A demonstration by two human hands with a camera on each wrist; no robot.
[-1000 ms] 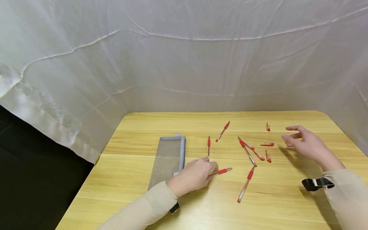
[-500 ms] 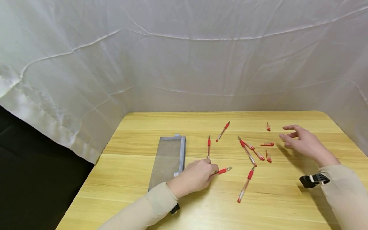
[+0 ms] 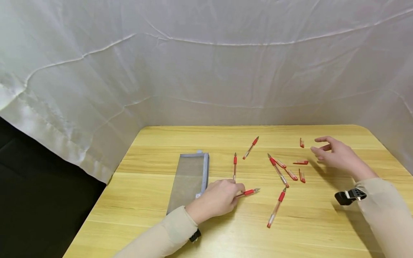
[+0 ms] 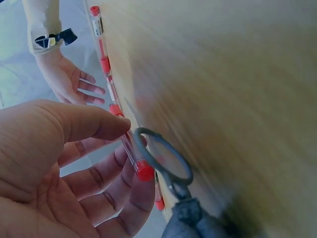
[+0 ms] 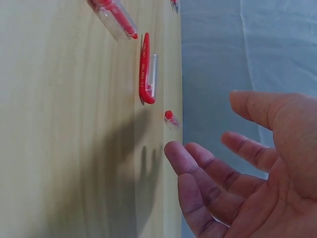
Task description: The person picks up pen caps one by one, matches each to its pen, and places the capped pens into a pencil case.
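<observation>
My left hand (image 3: 237, 193) rests on the wooden table (image 3: 316, 222) and pinches the back end of a red pen (image 3: 249, 192) whose tip points right. In the left wrist view the left hand (image 4: 126, 161) holds this pen (image 4: 128, 144) between thumb and fingers, beside the ring pull (image 4: 163, 156) of a zipper. My right hand (image 3: 319, 147) hovers open at the far right, fingers spread, holding nothing. Just left of it lie two red pen caps (image 3: 300, 162) (image 3: 301, 142). In the right wrist view the right hand (image 5: 205, 124) is near a cap (image 5: 147, 69).
A grey mesh pencil pouch (image 3: 190, 179) lies left of my left hand. Loose red pens (image 3: 250, 147) (image 3: 234, 165) (image 3: 277, 170) (image 3: 276, 208) and more caps (image 3: 291, 174) are scattered mid-table. White cloth (image 3: 206, 71) walls in the back and sides.
My right hand has drifted a little left and away from me, closer to the caps. The left hand keeps its hold on the pen, almost unmoved.
</observation>
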